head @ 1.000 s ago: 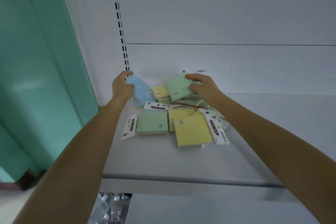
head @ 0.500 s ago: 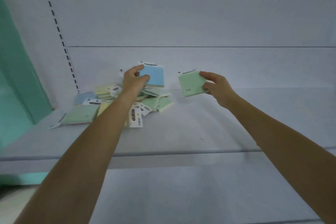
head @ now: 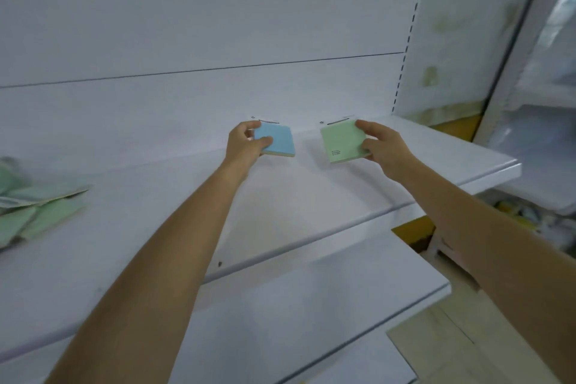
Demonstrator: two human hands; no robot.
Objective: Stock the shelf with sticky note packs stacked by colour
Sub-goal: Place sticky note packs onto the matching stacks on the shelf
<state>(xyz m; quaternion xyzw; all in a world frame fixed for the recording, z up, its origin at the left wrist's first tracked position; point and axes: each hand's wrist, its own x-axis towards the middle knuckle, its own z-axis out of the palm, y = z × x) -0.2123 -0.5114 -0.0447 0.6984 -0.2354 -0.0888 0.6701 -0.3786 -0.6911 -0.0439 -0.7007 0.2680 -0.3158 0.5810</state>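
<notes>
One wide-angle view, from a camera worn on the person's head. It faces forward and slightly down at a white metal shelf point(head: 311, 196), close by, with the white back panel point(head: 187, 25) towards 12 o'clock. The picture tilts, the shelf edge rising towards 3 o'clock.

Both hands are off the pile point(head: 34, 209) now. 1 s ago they dig in it; now the left hand point(head: 246, 146) w/ the blue pack point(head: 279, 142) and the right hand point(head: 381, 146) w/ the green pack point(head: 341, 142) are well right of it, toward the shelf's point(head: 280, 212) right end by the slotted upright point(head: 408, 28). Pile is at the far left edge of view, blurred. Packs are lower vs. 0.5 s ago, close over the shelf's back, maybe touching it.
</notes>
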